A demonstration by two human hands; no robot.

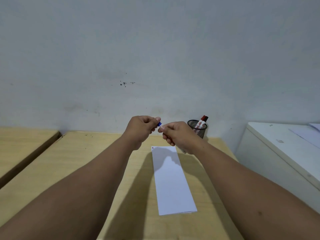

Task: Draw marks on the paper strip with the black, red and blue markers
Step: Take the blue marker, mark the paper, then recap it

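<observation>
Above the far end of the paper strip (172,179), my left hand (141,129) pinches the blue marker (159,124) cap and my right hand (180,136) grips its body. Its tip points left. The strip lies just below, running away from me, nearer my right hand.

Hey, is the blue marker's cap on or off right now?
Cannot tell. Both hands, left and right, cover the blue marker; only a blue bit shows between the fingertips.
</observation>
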